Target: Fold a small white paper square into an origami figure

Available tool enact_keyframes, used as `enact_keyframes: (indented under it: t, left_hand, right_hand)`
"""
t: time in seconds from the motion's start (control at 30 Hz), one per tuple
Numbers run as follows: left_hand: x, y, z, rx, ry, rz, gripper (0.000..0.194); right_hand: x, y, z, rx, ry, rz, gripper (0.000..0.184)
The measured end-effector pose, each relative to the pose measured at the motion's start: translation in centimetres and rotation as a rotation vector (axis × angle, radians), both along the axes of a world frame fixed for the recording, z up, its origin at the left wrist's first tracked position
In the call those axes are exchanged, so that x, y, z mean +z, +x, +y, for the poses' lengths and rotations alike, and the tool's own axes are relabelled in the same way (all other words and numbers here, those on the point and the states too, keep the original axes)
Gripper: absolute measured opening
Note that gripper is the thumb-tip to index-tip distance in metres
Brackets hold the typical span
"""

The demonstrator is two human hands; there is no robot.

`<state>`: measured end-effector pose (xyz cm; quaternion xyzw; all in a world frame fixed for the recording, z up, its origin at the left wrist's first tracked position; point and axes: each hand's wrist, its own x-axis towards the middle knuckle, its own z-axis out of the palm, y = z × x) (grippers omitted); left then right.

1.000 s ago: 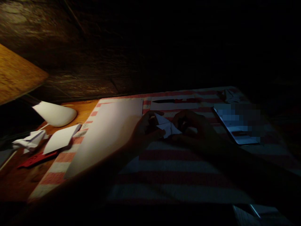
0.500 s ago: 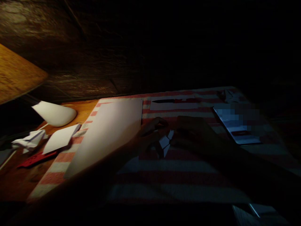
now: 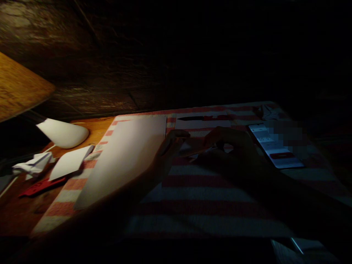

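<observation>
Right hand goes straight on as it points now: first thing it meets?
Past the shadowed paper that the right hand holds, probably the left hand opposite; in this dark view, depth is unclear.

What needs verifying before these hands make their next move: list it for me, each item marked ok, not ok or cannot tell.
1. Paper piece held between the left hand and the right hand: ok.
2. Creases in that piece sharp and even: cannot tell, too dark.
3. Light on the hands: not ok, both are in deep shadow.
4. Knife apart from the fingers: ok, it lies beyond them on a white paper strip.
5. Large white sheet lying on the striped cloth: ok.
6. Phone screen lit: ok.
</observation>
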<state>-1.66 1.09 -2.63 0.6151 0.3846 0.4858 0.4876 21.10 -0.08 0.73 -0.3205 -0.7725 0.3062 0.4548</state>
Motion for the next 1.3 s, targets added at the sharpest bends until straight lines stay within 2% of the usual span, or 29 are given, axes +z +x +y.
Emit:
enact_keyframes:
  t: [0.07, 0.13, 0.23, 0.33, 0.43, 0.53, 0.83, 1.03, 1.17, 1.3]
  left_hand:
    - [0.5, -0.4, -0.1, 0.129, 0.189, 0.018, 0.028]
    - [1.3, -0.7, -0.4, 0.178, 0.353, 0.091, 0.024]
    - [2.4, -0.6, -1.1, 0.180, 0.541, 0.363, 0.026]
    - [2.6, -0.1, -1.5, 0.170, 0.620, 0.509, 0.025]
    - [2.1, 0.2, -1.4, 0.139, 0.640, 0.511, 0.011]
    - [1.8, 0.1, -1.1, 0.156, 0.660, 0.512, 0.012]
    - [1.7, -0.2, -0.6, 0.130, 0.689, 0.548, 0.004]
    - [1.6, -0.4, -0.5, -0.050, 0.722, 0.704, 0.008]
    - [1.2, -0.5, -0.5, -0.204, 0.680, 0.752, 0.012]
    - [1.0, -0.7, -0.5, -0.269, 0.635, 0.777, 0.007]
  right_hand:
    - [0.2, -0.1, -0.1, -0.139, -0.101, -0.024, 0.005]
    - [0.2, -0.1, -0.1, -0.211, -0.154, -0.025, 0.006]
    - [0.0, -0.2, 0.1, -0.204, -0.139, -0.003, 0.006]
    - [-0.3, -0.2, 0.1, -0.177, -0.116, -0.035, 0.005]
    - [-0.6, -0.3, 0.0, -0.195, -0.092, -0.083, 0.005]
    - [-0.9, -0.4, -0.1, -0.222, -0.091, -0.104, 0.010]
    - [-1.1, -0.4, 0.2, -0.131, -0.040, -0.137, 0.015]
    - [-1.3, 0.0, 0.4, -0.092, -0.006, -0.306, 0.026]
    - [-1.6, 0.2, 0.7, 0.006, -0.058, -0.365, 0.016]
    - [-1.7, 0.5, 0.9, 0.101, -0.092, -0.417, 0.010]
